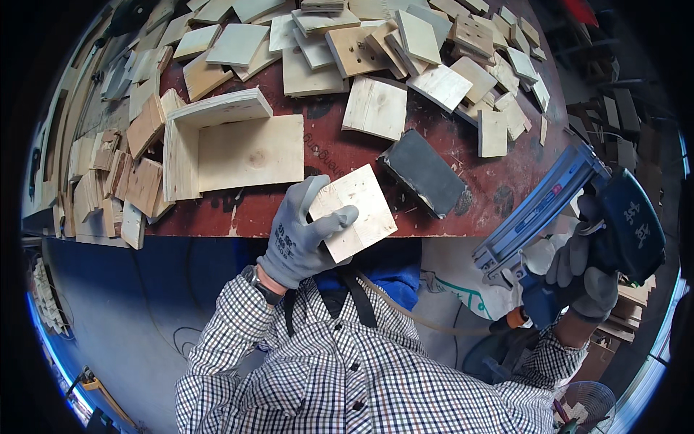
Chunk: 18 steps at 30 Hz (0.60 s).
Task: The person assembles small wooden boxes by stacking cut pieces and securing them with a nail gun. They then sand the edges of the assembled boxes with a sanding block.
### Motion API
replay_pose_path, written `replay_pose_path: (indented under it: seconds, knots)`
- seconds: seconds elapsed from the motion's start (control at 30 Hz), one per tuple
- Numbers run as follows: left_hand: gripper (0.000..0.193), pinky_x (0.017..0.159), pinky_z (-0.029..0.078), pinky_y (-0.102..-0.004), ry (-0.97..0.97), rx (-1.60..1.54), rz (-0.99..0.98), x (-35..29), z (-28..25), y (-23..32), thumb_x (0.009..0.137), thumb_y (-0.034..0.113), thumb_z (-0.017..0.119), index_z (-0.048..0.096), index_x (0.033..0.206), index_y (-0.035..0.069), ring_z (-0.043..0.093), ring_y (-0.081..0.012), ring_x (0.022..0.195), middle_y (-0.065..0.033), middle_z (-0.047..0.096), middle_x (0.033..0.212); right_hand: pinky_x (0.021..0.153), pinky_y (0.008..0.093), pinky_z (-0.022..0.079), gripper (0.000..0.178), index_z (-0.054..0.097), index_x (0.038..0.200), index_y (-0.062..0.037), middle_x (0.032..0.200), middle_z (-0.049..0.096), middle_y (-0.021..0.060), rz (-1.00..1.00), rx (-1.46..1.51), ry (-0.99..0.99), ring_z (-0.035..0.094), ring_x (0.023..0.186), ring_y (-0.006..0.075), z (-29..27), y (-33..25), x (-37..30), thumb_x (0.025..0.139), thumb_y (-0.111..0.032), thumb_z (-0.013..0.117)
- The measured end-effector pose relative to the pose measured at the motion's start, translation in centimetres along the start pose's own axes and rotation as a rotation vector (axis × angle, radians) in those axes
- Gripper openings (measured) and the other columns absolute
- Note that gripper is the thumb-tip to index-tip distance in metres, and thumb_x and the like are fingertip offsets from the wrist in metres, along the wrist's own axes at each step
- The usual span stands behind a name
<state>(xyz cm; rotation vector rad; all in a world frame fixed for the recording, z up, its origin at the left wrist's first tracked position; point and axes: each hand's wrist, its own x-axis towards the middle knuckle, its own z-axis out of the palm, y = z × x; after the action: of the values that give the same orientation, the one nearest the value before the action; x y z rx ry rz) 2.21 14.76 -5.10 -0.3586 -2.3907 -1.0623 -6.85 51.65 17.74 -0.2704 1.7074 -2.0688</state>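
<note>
In a grey work glove, my left hand (293, 242) grips a pale square wooden block (370, 206) just off the table's near edge. Its thumb lies across the top face; the fingers underneath are mostly hidden. My right hand (578, 278), also gloved, is closed round the handle of a blue nail gun (543, 194) at the right, its long magazine slanting over the table corner. A hose runs from the gun's handle across my front. Left of the held block, on the table, sits an L-shaped assembly of joined boards (251, 153). A dark grey rectangular block (425, 172) lies to the right.
The red-brown tabletop (325, 155) carries a large pile of loose plywood pieces (361, 47) along its far side. More wooden offcuts (134, 181) stand stacked at the left edge. A white sack (463, 271) and a wire basket (589, 405) are below the table's level.
</note>
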Motion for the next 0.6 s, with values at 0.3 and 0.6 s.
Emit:
replay_pose_path:
  seconds: [0.3,0.6]
  knots:
    - [0.077,0.092,0.057,-0.0449,0.042,-0.048,0.002,0.1,0.8,-0.6,0.067,0.026,0.096,0.058,0.134,0.033,0.06,-0.037,0.116,-0.0161,0.052,0.135,0.089,0.0363,0.062,0.046,0.066,0.129,0.0,0.118,0.074,0.013,0.322,-0.969,-0.371,0.075,0.102,0.0221,9.3,0.2,4.3,0.087,-0.013,0.08]
    - [0.079,0.101,0.054,-0.0486,0.032,-0.109,-0.015,-0.2,0.8,-0.5,0.072,0.029,0.094,0.057,0.141,0.036,0.061,-0.0368,0.121,-0.0145,0.053,0.135,0.089,0.0363,0.062,0.048,0.063,0.127,0.0001,0.114,0.075,0.0121,0.42,-0.948,-0.421,0.076,0.099,0.0219,11.6,1.2,7.0,0.088,-0.019,0.084]
